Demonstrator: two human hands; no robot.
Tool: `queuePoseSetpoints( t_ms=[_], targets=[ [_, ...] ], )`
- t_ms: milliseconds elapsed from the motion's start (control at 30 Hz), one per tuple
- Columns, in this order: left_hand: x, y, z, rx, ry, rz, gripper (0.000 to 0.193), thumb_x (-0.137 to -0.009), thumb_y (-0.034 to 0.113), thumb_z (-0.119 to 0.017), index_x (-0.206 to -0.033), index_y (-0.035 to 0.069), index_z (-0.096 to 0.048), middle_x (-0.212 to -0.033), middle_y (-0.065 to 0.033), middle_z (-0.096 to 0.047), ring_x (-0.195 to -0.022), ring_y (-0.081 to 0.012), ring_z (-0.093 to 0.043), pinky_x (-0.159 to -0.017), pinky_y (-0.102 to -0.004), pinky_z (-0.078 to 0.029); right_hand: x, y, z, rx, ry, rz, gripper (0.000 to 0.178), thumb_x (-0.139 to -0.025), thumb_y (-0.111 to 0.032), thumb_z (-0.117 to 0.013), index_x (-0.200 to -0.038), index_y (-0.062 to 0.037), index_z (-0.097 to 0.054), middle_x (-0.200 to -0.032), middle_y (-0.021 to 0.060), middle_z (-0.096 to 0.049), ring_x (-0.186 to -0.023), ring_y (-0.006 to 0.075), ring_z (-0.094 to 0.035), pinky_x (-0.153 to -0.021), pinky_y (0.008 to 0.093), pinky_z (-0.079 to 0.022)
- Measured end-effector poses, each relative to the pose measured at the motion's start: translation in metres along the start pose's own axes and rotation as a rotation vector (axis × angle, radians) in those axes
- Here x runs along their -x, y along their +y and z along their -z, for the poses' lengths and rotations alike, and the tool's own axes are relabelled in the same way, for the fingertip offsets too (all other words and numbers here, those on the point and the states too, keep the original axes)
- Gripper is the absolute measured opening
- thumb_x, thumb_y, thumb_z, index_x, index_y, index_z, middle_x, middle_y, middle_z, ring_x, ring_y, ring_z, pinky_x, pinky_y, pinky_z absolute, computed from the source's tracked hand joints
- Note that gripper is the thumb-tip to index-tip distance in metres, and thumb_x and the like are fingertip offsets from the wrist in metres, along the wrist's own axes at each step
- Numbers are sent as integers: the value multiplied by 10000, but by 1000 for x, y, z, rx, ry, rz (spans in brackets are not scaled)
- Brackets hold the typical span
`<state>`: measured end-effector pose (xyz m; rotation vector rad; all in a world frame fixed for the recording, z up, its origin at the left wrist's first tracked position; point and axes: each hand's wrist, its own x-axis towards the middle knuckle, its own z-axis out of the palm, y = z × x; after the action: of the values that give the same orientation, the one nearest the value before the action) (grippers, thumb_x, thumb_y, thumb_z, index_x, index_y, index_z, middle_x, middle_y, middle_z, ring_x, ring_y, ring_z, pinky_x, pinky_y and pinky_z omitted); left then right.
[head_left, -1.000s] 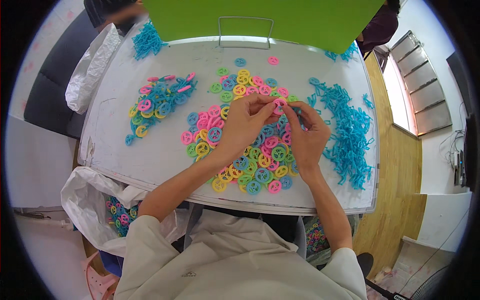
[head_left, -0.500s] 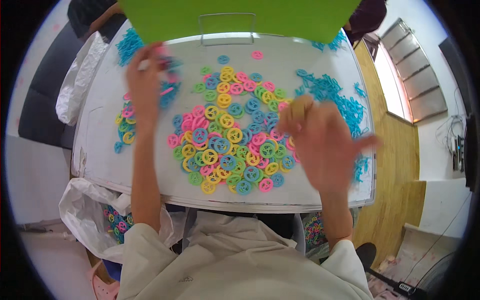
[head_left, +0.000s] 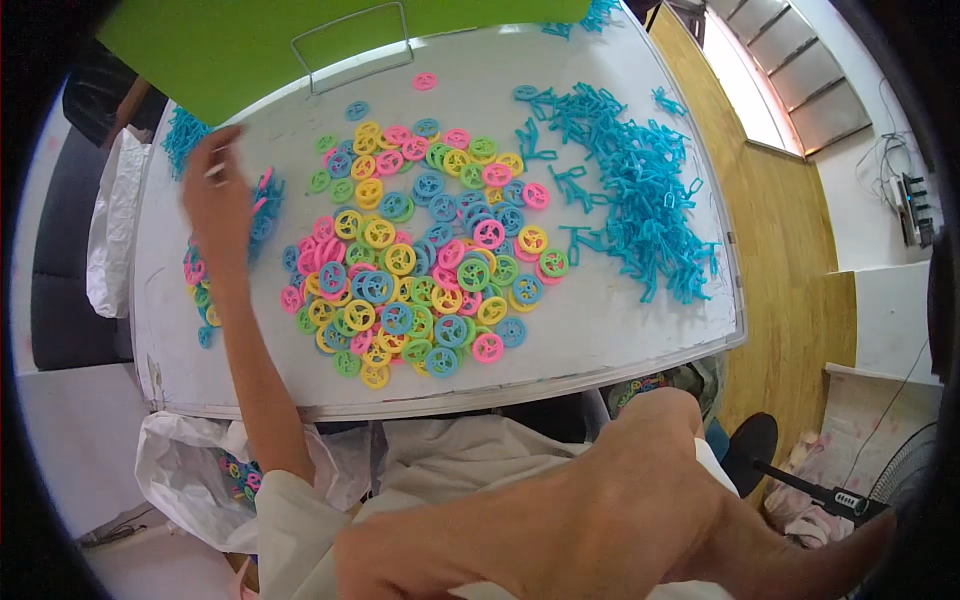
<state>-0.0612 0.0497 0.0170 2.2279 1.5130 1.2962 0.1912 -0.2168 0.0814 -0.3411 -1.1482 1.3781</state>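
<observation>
My left hand (head_left: 215, 185) hovers over the left part of the table, smeared by motion. A small white patch shows by its fingers, and whether they hold anything is unclear. Right beside it lies a small heap of blue pieces (head_left: 264, 222) with a pink one on top, partly covered by the hand. My right hand (head_left: 610, 490) is large and very close to the camera, off the table's near edge, with its fingers mostly hidden. Between the hands spreads a pile of small spoked plastic wheels (head_left: 400, 290) in pink, yellow, green and blue.
Many blue forked plastic pieces (head_left: 645, 200) cover the table's right side; more blue pieces (head_left: 183, 140) lie at the far left. A green panel (head_left: 240, 60) with a wire handle stands at the back. A white bag (head_left: 180, 450) of coloured parts hangs below the near edge.
My right hand has left the area between the wheels and the blue forked pieces and come up close to the camera. My left hand stays near the left heap. The view has turned and shifted right.
</observation>
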Motion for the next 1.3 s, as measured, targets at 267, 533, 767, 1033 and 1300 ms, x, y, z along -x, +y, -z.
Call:
queuePoseSetpoints(
  t_ms=[267, 533, 767, 1033, 1300],
  targets=[
    [-11, -11, -106, -781, -664, -755, 424, -967, 310, -442, -1305, 56, -466, -1339, -222, -459, -1255, -347, -430, -1039, -416, -345, 19, -21, 10, 78, 12, -82, 508, -902, -492, -455, -918, -9, -612, -829, 93, -593, -791, 201, -569, -799, 306, -423],
    [-5, 51, -110, -1, -692, -353, 425, -967, 315, -377, -1237, 12, -502, -1282, -259, -475, -1250, -408, -393, -1039, -467, -334, -107, 72, 145, 1524, 243, 70, 331, -901, -304, -573, -1027, -4, -633, -1011, 178, -641, -908, 283, -608, -825, 371, -461],
    [-17, 76, -125, -62, -940, -337, 430, -978, 311, -362, -1257, 9, -485, -1277, -247, -484, -1195, -404, -443, -1007, -435, -361, -112, 138, 210, 2288, 491, -123, 208, -875, -184, -564, -999, -26, -619, -997, 242, -614, -1083, 440, -517, -987, 569, -336],
    [66, 65, 23, -27, -587, -433, 590, -892, 339, -528, -1388, 63, -369, -1437, -237, -300, -1307, -451, -291, -1053, -505, -280, -124, 101, 197, 2089, 298, -450, 182, -751, -11, -564, -919, -34, -629, -859, 191, -647, -858, 411, -625, -764, 470, -509],
    [127, 39, 18, -106, -678, -340, 704, -858, 376, -549, -1457, 126, -274, -1507, -262, -99, -1361, -521, -81, -1074, -607, -126, -106, 113, 150, 1773, 179, 76, 256, -783, 24, -511, -997, -31, -639, -970, 155, -660, -854, 335, -637, -755, 436, -512]
  ],
)
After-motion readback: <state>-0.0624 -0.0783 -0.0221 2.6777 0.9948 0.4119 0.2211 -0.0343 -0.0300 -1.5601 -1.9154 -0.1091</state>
